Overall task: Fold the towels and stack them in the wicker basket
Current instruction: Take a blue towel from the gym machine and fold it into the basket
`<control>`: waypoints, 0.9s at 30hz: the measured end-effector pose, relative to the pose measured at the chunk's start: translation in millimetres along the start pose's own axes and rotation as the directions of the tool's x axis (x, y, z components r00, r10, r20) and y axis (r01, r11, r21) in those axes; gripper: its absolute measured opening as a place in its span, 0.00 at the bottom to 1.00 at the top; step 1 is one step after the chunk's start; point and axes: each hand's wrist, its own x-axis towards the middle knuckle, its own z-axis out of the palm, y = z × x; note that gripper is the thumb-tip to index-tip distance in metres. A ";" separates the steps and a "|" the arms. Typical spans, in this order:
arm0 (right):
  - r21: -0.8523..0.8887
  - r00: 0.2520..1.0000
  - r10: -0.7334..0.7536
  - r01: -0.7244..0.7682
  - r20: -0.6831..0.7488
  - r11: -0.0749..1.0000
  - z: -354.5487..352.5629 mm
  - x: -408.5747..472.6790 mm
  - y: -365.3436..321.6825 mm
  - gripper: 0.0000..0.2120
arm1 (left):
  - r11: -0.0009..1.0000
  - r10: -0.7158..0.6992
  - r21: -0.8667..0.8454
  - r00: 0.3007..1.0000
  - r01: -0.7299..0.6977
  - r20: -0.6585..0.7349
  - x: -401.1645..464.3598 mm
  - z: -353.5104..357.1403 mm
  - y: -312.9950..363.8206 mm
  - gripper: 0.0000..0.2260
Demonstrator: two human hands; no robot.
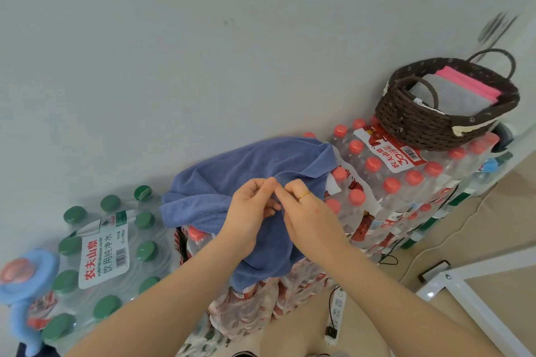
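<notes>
Blue terry cloth is being handled here: the blue towel [232,180] is lying rumpled over a shrink-wrapped pack of red-capped bottles [377,182], with one side hanging down the front of the pack. An edge near the towel's middle is being pinched by the left hand [249,211] and the right hand [304,211], whose fingertips are meeting close together on the fabric; a gold ring [304,195] is being worn on the right.

The towel is judged to be light, soft and limp, so no shape is being kept by it unaided, and it is likely to sag wherever it is not supported. A grip at two corners, or along one hem, is judged best for pulling it flat before folding.

The wicker basket [420,127] is sitting well apart on a taller stack, and a folded grey towel [458,98] and a pink towel [470,82] are being held in it. Green-capped bottles [110,255] are standing at the left.
</notes>
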 end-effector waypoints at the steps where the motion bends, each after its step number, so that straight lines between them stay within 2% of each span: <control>1: 0.067 1.000 0.019 -0.020 0.013 0.998 -0.9 -1.1 -0.5 0.18 | 0.999 0.010 -0.034 1.000 -0.009 0.026 1.2 0.1 2.6 0.10; 3: 0.252 0.990 0.133 -0.138 0.037 0.958 -7.0 -0.9 -2.5 0.15 | 0.992 0.026 -0.125 0.997 -0.016 0.079 2.0 2.7 10.2 0.11; 5: 0.348 0.968 0.228 -0.252 0.109 0.903 -12.0 0.1 0.2 0.16 | 0.982 0.040 -0.185 0.995 -0.022 0.095 2.6 8.9 19.3 0.11; 9: 0.149 0.954 0.284 -0.295 0.096 0.944 -27.4 15.6 22.3 0.20 | 0.964 0.110 -0.250 0.993 -0.096 0.043 8.9 26.5 45.1 0.12; 11: 0.058 0.941 0.314 -0.323 0.128 0.945 -39.2 24.1 34.9 0.13 | 0.925 0.166 -0.351 0.986 -0.145 0.030 14.6 33.8 66.0 0.11; 13: 0.018 0.932 0.342 -0.346 0.119 0.938 -52.4 33.3 46.3 0.04 | 0.851 0.235 -0.485 0.972 -0.201 0.010 21.4 37.7 89.3 0.11; 18: 0.054 0.911 0.413 -0.413 0.000 0.909 -83.5 62.2 75.8 0.05 | 0.596 0.333 -0.747 0.937 -0.294 -0.103 29.1 35.9 140.1 0.08; 22: 0.124 0.860 0.511 -0.507 0.000 0.853 -98.9 69.5 99.1 0.07 | 0.407 0.379 -0.832 0.899 -0.376 -0.221 20.6 25.9 160.8 0.09; 24: 0.246 0.822 0.570 -0.557 0.024 0.793 -103.4 68.3 107.3 0.05 | 0.346 0.397 -0.838 0.875 -0.422 -0.277 14.8 19.0 163.0 0.09; 25: 0.363 0.790 0.609 -0.587 0.065 0.723 -106.3 68.4 109.7 0.05 | 0.329 0.395 -0.835 0.868 -0.441 -0.302 12.2 16.3 161.7 0.09; 27: 0.635 0.710 0.670 -0.623 0.214 0.457 -113.2 72.0 112.0 0.07 | 0.329 0.369 -0.813 0.858 -0.481 -0.358 7.9 12.3 153.6 0.08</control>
